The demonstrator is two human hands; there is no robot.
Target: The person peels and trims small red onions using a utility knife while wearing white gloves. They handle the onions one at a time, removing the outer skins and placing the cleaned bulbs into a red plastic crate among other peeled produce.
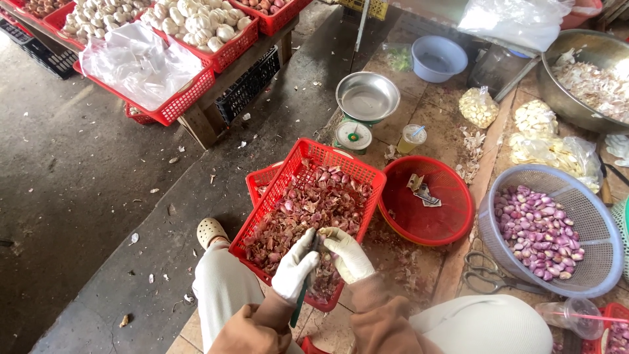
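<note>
My brown sleeves and pale trousers filled the bottom of the view, and just above them my two white-gloved hands met over the near edge of the red crate (286, 172). My left hand (296, 267) had its grip closed around a knife (303, 298), whose dark green handle stuck down past my wrist. My right hand (348, 254) had its grip pinched shut on something small at the knife's tip, most likely a shallot, though the gloves hid it and I could not tell for sure. The crate under my hands was heaped with reddish-brown shallot skins (308, 210), and it sat on top of a second red crate on the tiled floor. Just to the right lay a round red basket (452, 216) with a few folded banknotes (420, 191) in it. Further right stood a grey colander (593, 275) full of peeled purple shallots (537, 233), with a pair of scissors (491, 275) on the floor beside it. Beyond the crate stood a green weighing scale (357, 128) with a steel pan, a plastic cup with a straw (411, 137) next to it, and a blue bowl (439, 58) further off. A big metal basin (557, 78) of garlic skins sat at the upper right. On the bench at upper left were red crates of garlic bulbs (196, 23).
</note>
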